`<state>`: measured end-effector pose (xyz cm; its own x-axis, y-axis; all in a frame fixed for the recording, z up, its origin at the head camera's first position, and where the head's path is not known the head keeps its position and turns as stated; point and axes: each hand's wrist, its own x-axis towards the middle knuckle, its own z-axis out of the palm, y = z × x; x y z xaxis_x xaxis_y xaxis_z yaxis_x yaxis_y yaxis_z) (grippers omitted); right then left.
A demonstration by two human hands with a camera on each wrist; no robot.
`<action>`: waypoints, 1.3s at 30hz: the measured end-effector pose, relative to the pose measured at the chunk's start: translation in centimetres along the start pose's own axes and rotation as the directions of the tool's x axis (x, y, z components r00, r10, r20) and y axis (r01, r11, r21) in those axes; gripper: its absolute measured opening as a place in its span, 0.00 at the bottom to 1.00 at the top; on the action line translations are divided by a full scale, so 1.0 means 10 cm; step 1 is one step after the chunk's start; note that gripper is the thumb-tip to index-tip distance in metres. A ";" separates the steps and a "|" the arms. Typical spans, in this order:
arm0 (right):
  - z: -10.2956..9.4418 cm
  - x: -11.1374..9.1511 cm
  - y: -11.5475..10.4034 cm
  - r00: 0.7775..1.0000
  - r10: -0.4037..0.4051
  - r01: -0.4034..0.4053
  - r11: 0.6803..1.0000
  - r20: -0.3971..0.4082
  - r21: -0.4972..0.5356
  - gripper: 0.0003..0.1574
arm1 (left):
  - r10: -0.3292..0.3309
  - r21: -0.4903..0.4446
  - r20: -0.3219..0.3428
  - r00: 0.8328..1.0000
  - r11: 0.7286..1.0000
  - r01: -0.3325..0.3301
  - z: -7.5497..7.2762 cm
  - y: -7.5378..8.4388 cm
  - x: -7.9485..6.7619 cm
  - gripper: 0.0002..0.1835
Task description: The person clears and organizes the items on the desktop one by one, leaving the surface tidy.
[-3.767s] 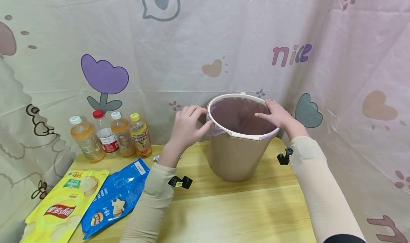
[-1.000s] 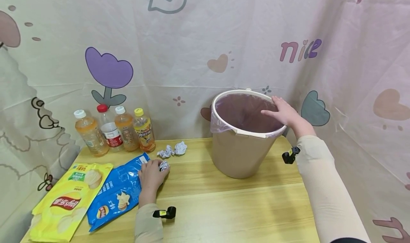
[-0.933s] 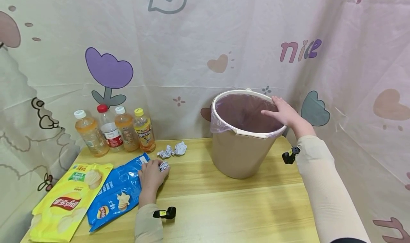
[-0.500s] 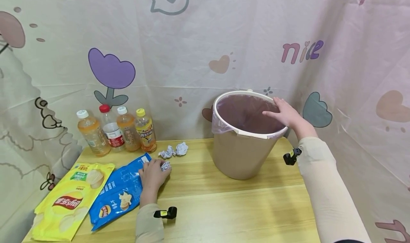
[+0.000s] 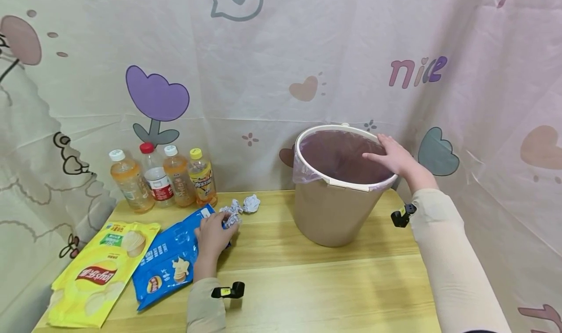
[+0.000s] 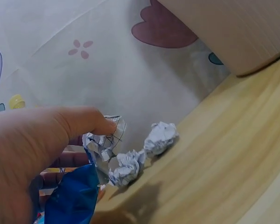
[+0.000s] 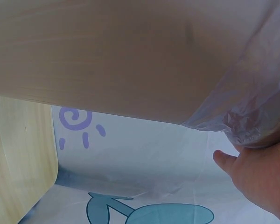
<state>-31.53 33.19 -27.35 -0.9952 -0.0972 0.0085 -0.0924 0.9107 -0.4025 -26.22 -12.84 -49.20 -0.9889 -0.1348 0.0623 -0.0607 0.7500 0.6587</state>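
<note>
My left hand pinches a crumpled paper ball between thumb and fingers. The blue chip bag lies under this hand, and its edge bunches against the fingers in the left wrist view; whether they grip it too I cannot tell. Two more paper balls, one close by and another beyond it, lie on the table. At the right, my right hand holds the rim of a beige trash can, thumb over the opening. A thin purple liner hangs over that rim.
Several drink bottles stand in a row at the back left. A yellow chip bag lies at the table's left, partly beside the blue one. Printed cloth hangs behind and along the sides of the wooden table.
My left hand left the trash can's rim, went down left to a paper ball, and lately shifted slightly back with it. The blue bag has slid slightly. My right hand stays at the rim.
</note>
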 end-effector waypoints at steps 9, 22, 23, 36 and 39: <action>0.00 -0.02 -0.01 1.000 0.000 0.000 1.000 0.001 0.010 0.61 | 0.026 -0.036 0.001 1.000 0.999 -0.026 -0.07 0.15 -0.01 0.31; 0.01 0.00 0.03 1.000 -0.007 0.007 1.000 -0.016 0.004 0.62 | 0.060 -0.161 -0.063 0.996 0.985 -0.070 -0.06 0.33 -0.03 0.29; 0.01 0.00 0.02 1.000 -0.006 0.006 1.000 -0.013 0.002 0.62 | 0.064 -0.156 -0.070 0.995 0.985 -0.074 -0.06 0.34 -0.03 0.28; 0.00 -0.01 0.00 1.000 -0.003 0.003 1.000 -0.002 0.010 0.61 | 0.169 -0.089 -0.239 0.956 0.977 -0.195 -0.13 0.60 -0.18 0.22; -0.01 0.00 0.00 1.000 -0.004 0.004 1.000 -0.004 0.001 0.60 | 0.206 -0.079 -0.274 0.939 0.969 -0.235 -0.13 0.67 -0.19 0.21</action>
<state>-31.52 33.25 -27.32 -0.9950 -0.0990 0.0132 -0.0958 0.9099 -0.4037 -24.55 -8.37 -43.92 -0.9044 -0.1497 0.3997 0.1845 0.7073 0.6824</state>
